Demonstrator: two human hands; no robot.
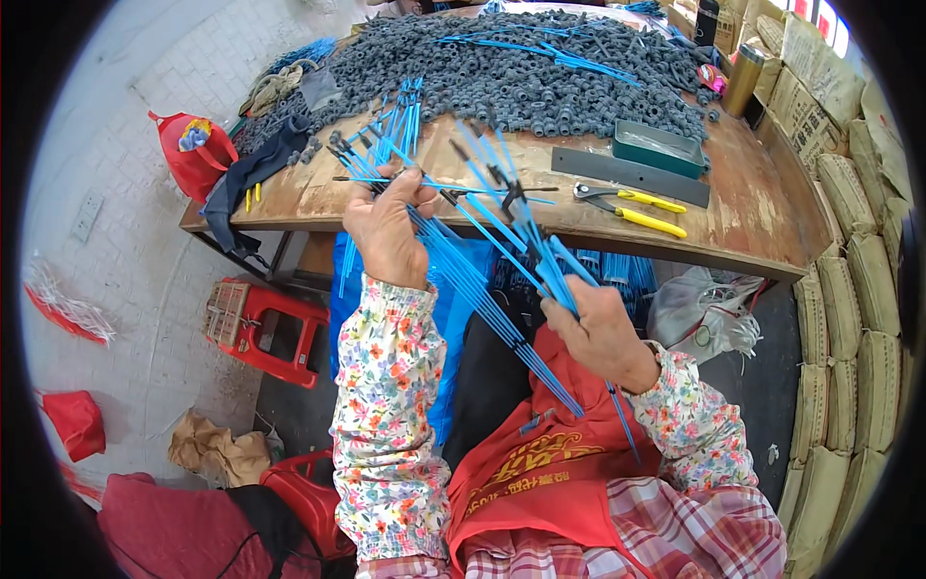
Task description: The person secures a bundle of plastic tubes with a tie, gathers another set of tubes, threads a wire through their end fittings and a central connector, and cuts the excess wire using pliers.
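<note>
- Red apron (627, 482) over plaid clothing lies nearest the camera; floral sleeves (386, 405) cover both forearms.
- Left hand (391, 227): raised just off the surface's (762, 207) near edge, fingers closed on a bundle of blue rods (477, 289). Rods run from dark tips above the fingers down and rightward past the palm, with the lower ends over the apron. One rod crosses beside the thumb tip, nearly level; whether it is pinched cannot be told.
- Right hand (600, 333): lower and nearer the body, fingers wrapped around a second bundle (526, 236). Its dark-capped ends fan up and leftward beyond the thumb and are partly blurred; thin ends emerge below the hand.
- Yellow-handled pliers (648, 221) rest beyond the right hand, beside a flat grey bar (584, 169) and green tray (659, 161).
- Dark fittings (521, 92) are heaped across the far part of the surface.
</note>
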